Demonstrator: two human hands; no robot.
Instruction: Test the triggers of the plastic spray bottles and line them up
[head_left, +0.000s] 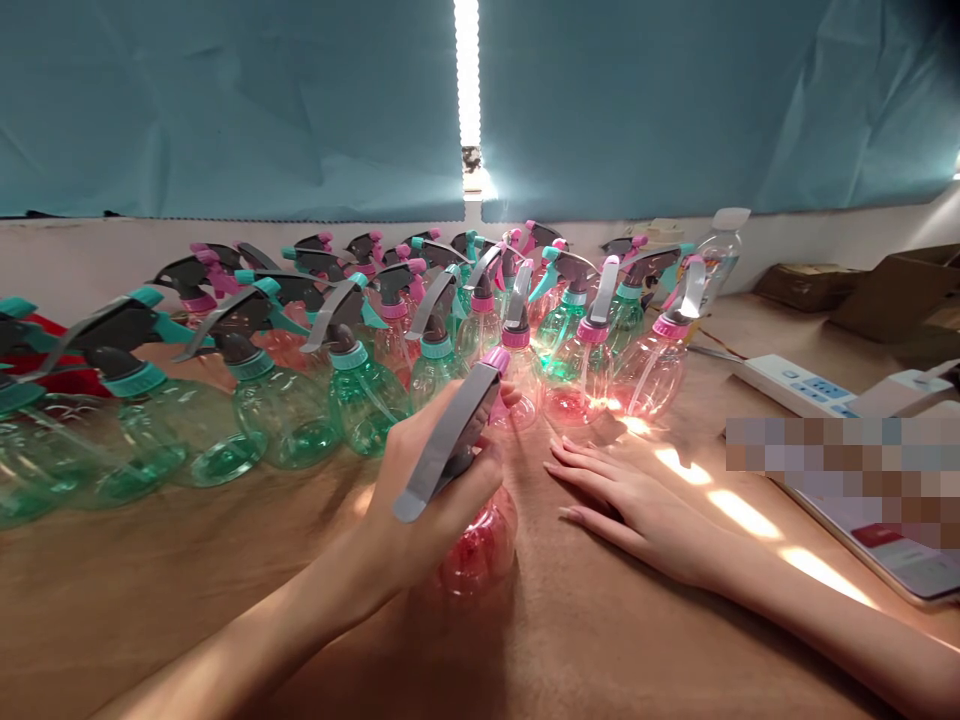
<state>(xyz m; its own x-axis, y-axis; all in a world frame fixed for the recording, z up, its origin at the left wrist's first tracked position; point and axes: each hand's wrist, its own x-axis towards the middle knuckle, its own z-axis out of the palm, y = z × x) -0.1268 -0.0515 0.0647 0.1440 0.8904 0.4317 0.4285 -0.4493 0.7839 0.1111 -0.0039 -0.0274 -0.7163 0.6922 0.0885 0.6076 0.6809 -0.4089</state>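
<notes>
My left hand point(435, 470) is wrapped round the neck and trigger area of a pink spray bottle point(480, 550), whose clear pink body stands on the table point(585, 640). The grey and pink spray head of that bottle rises above my fingers, its nozzle pointing away from me. To the right, my right hand point(637, 500) lies flat on the tabletop with fingers stretched out, holding nothing. Its fingertips are near a pink spray bottle point(577, 385) in the row behind. Green spray bottles point(296, 430) stand to the left of my left hand.
Several rows of green and pink spray bottles fill the back of the table. A clear plastic bottle point(724, 250) stands at back right. A white power strip point(799, 385), a phone-like device point(907, 560) and a cardboard box point(892, 300) are on the right.
</notes>
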